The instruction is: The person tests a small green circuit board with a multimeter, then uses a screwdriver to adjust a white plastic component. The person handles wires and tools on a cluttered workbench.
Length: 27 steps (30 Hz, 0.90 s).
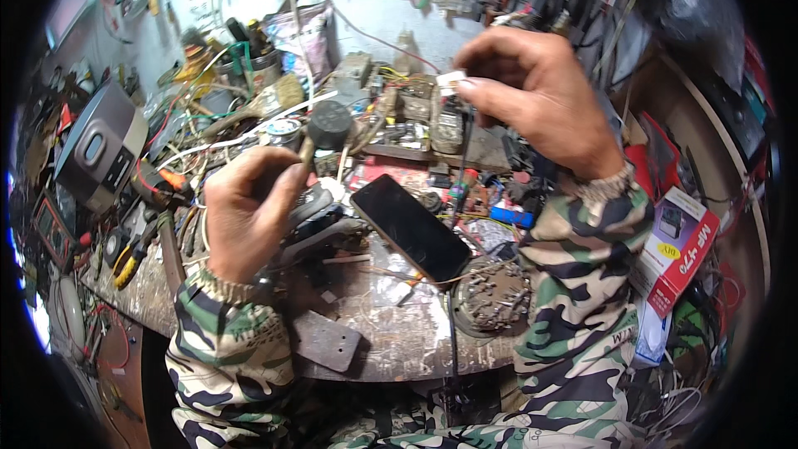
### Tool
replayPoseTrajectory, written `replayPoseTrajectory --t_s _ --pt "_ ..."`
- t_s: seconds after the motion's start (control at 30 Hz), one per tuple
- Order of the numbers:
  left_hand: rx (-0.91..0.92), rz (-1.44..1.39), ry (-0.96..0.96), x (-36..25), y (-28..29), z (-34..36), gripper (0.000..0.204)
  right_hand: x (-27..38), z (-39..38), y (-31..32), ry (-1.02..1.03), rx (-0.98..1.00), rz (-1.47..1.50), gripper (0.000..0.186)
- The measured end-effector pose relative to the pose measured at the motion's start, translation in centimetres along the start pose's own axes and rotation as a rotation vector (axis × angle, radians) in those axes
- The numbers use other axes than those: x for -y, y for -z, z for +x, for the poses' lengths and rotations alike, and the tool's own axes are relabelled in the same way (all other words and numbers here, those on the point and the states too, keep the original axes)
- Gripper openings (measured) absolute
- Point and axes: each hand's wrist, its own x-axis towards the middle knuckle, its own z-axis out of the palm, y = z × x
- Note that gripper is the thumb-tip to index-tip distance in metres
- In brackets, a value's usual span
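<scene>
My right hand is raised over the back of the bench, pinching a small white block between thumb and fingers. A thin reddish wire runs up to the block, and a dark cable hangs just below it. Lower and to the left, my left hand has thumb and fingers closed at a tan stick. The stick reaches up to a black round head; whether the two are joined is unclear. Between my forearms lies a dark-screened smartphone, apart from both hands.
A round tin of small metal bits stands near the right forearm. A flat metal plate lies at the front edge. Loose parts and wires crowd the back. A grey device stands left, a red-and-white box right.
</scene>
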Motion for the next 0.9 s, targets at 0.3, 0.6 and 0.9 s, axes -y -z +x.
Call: replayPoseTrajectory --t_s 0.3,0.6,0.9 --pt "-0.332 -0.258 0.029 2.3 3.0 1.9 0.013 6.3 -1.4 -4.3 -0.1 0.036 -0.16 0.017" --pt "-0.195 -0.566 0.137 2.9 2.1 0.6 0.013 10.2 2.4 -11.5 -0.069 0.057 -0.239 0.018" --pt "0.018 -0.598 0.157 3.4 0.8 -0.4 0.019 1.7 -1.4 -18.7 -0.241 -0.338 0.441 0.022"
